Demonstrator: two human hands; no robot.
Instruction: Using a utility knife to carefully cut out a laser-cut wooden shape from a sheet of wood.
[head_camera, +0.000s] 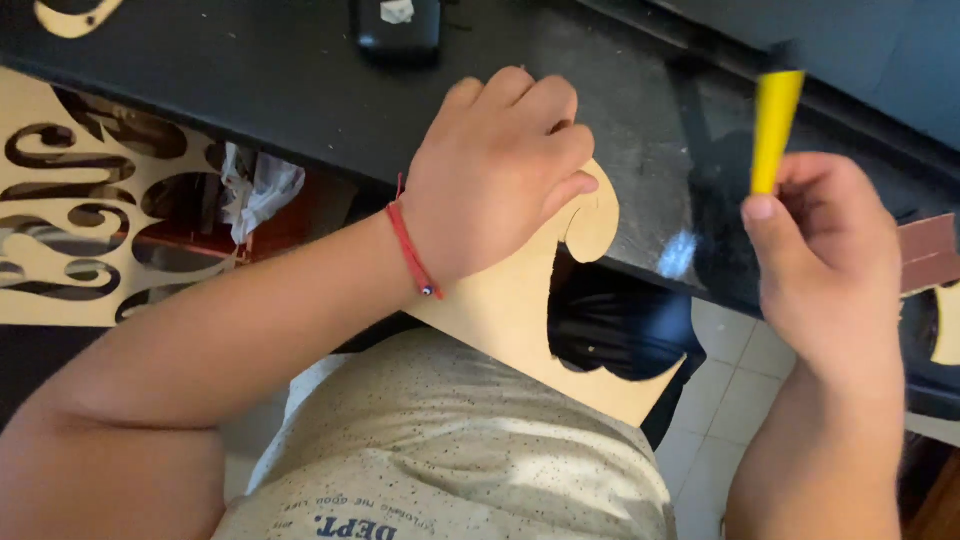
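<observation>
I am leaning over the dark bench (300, 90), which is filling the top of my view, its surface dusty and scuffed. Against its left side a large pale wooden panel with scrolling cut-outs (70, 220) is standing, and crumpled white cloth (262, 190) is showing just beside it under the bench edge. In front of me I am steadying a flat wooden cut-out piece (520, 310) with a curled scroll at its upper tip; it is resting half on the bench edge and half over my lap, tilted toward me. My left hand (495, 170) is lying on top of its upper part, palm down, fingers curled and pressing it against the bench, a red cord bracelet (412, 250) sitting on that wrist. My right hand (825, 260) is hovering to the right, well apart from the wooden piece, closed around a yellow tapered tool (775, 130) that is pointing up from between thumb and fingers. A small black object (397, 30) is sitting at the bench's far edge.
</observation>
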